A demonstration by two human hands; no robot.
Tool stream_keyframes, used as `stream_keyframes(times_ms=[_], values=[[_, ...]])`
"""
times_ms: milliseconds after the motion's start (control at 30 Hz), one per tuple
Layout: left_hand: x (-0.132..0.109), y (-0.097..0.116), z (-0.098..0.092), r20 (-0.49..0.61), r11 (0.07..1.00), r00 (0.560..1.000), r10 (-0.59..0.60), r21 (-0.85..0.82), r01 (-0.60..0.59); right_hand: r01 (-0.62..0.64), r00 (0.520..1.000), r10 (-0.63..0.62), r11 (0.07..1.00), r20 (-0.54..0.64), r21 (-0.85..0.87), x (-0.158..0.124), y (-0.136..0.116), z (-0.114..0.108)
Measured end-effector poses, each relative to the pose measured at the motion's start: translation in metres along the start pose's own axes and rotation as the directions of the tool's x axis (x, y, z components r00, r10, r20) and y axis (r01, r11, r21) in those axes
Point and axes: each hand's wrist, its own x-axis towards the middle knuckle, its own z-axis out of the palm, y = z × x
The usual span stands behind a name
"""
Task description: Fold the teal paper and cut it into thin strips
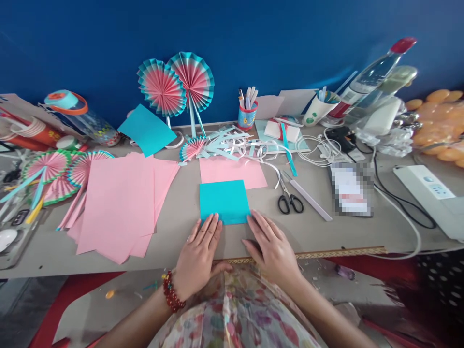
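Observation:
A turquoise sheet of paper [224,200] lies flat at the middle of the grey table, its far edge over a pink sheet [232,170]. My left hand [199,249] rests palm down, fingers stretched out, with the fingertips on the paper's near left edge. At the near right corner is my right hand [271,246], also flat with its fingers extended and thumb apart. Neither hand grips anything. To the right of the paper lie black-handled scissors [290,202] and a pale lilac strip, perhaps a cutter [311,199].
Pink sheets [118,203] are piled on the left beside several folded paper fans [54,169]. Two larger fans [192,79] stand against the blue wall. Paper strips [232,142], a pencil cup [248,113], a pixelated phone-like object [351,189] and a power strip [431,193] occupy the back and right.

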Motion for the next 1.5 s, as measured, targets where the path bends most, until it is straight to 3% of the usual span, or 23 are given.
stream_keyframes(times_ms=[233, 567, 1000, 1267, 1367, 1500], values=[[0.001, 0.003, 0.000, -0.018, 1.000, 1.000, -0.010, 0.012, 0.010, 0.049, 0.994, -0.046, 0.998, 0.100, -0.029, 0.016, -0.021, -0.002], [0.001, 0.003, -0.001, -0.012, 1.000, 1.000, -0.021, -0.007, 0.021, 0.031, 0.995, -0.026, 0.998, 0.099, -0.051, 0.009, -0.001, -0.008], [0.001, 0.002, 0.001, -0.022, 1.000, 1.000, -0.022, -0.010, 0.021, 0.004, 0.993, 0.005, 0.997, 0.121, -0.073, 0.008, 0.003, -0.007], [0.001, 0.003, -0.001, -0.018, 1.000, 0.999, -0.026, 0.009, 0.027, -0.100, 0.990, 0.120, 0.972, 0.080, -0.211, -0.011, 0.023, -0.016], [0.000, 0.003, 0.002, -0.021, 1.000, 0.999, -0.025, 0.013, 0.025, -0.137, 0.987, 0.151, 0.969, 0.050, -0.206, -0.015, 0.019, -0.021], [-0.001, 0.003, 0.004, -0.043, 1.000, 0.999, -0.024, 0.011, 0.025, 0.004, 0.995, 0.007, 0.993, 0.095, -0.116, -0.006, 0.001, -0.022]])
